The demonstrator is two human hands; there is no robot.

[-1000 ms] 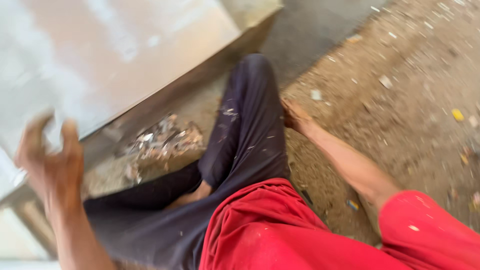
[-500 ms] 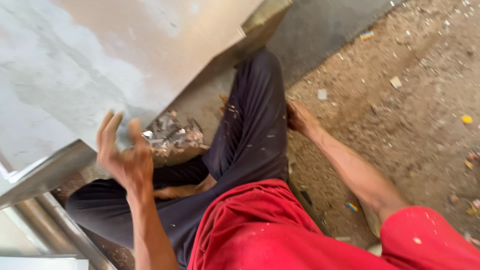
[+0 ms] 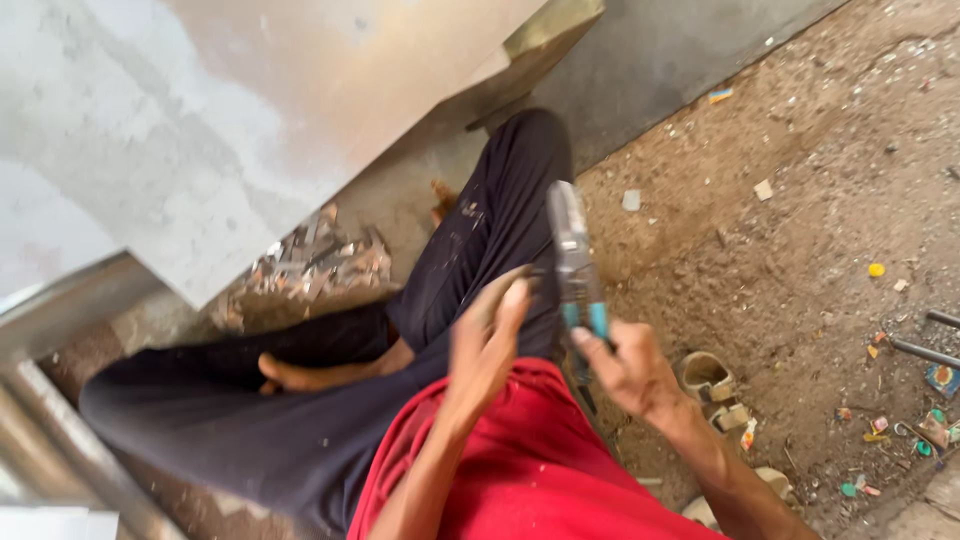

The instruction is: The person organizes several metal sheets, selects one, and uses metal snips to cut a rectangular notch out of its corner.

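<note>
both hands (image 3: 490, 335) blurred, right hand (image 3: 630, 365) gripping pliers (image 3: 575, 260)

Right hand (image 3: 635, 365) grips metal pliers (image 3: 575, 265) with glossy teal plastic handles; beyond the left hand (image 3: 485, 335), a dull metal sheet (image 3: 250, 130).

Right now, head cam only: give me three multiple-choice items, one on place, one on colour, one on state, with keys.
1. Where do the pliers sit?
A. in the right hand
B. on the ground
C. on the metal sheet

2. What colour is the shirt?
A. blue
B. red
C. white

3. What is the left hand doing?
A. gripping the sheet
B. flat on the ground
C. raised beside the pliers, holding nothing

Key: 1 A, fingers wrap the teal handles. 2 B, red cloth fills the lower frame. 3 C, nothing shows in its grasp.
</note>
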